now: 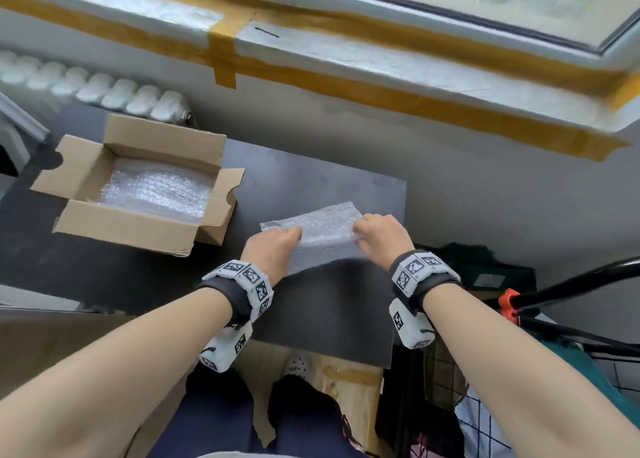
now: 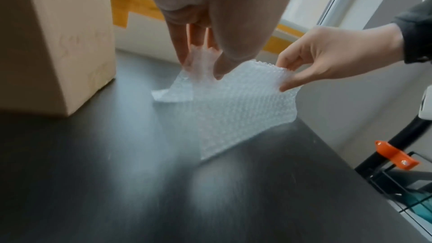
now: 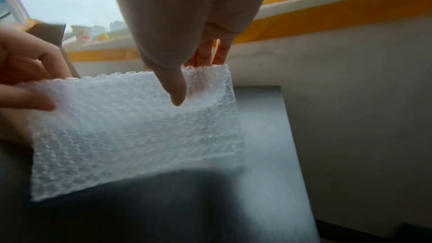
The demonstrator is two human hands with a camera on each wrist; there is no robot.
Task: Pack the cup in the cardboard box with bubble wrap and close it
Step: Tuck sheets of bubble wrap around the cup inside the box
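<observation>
A sheet of bubble wrap (image 1: 325, 235) (image 2: 233, 108) (image 3: 131, 127) hangs just above the dark table (image 1: 329, 180), held by its upper edge. My left hand (image 1: 298, 235) (image 2: 205, 62) pinches the left end of that edge. My right hand (image 1: 360, 235) (image 3: 194, 80) pinches the right end between thumb and fingers. The cardboard box (image 1: 114, 229) (image 2: 58, 43) stands open at the table's left, flaps spread, with more bubble wrap (image 1: 156, 190) lying in it. A small white printed cup-like thing (image 3: 83, 34) shows blurred on the windowsill; no cup shows in the head view.
A taped windowsill (image 1: 346, 59) and a white radiator (image 1: 97, 90) lie behind the table. A black frame with an orange clamp (image 1: 507, 303) (image 2: 395, 156) and a wire rack stand at the right. Bare tabletop shows between the box and the sheet.
</observation>
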